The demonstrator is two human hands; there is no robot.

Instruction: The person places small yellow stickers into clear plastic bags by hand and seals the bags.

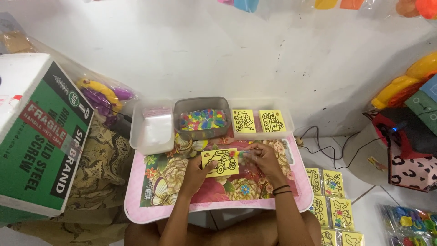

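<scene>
Yellow card [220,162] with a black car drawing lies flat in the middle of the small pink table [136,210]. A bit of colour shows on the car at its 3 o'clock side, and the rest looks plain yellow, so the picture seems only just begun.

The left hand [196,173] rests at the card's 8 o'clock corner, thumb pressing on it, fingers curled. The right hand [263,158] is at 3 o'clock from the card, fingers bent around something small and pale; I cannot tell what it is.

A shiny mat with big flowers [236,189] covers the tabletop under the card.

At 12 o'clock from the card sits a grey box [202,121] full of little bright packets in many colours. At 11 o'clock is a clear plastic tray [153,130] with see-through bags. At 1 o'clock a second clear tray [287,122] holds two more yellow drawing cards [243,120], still plain.

At 4 o'clock, on the white floor, lie more yellow cards in clear wrappers [331,200]. At 9 o'clock stands a big green and white cardboard box [41,136].
</scene>
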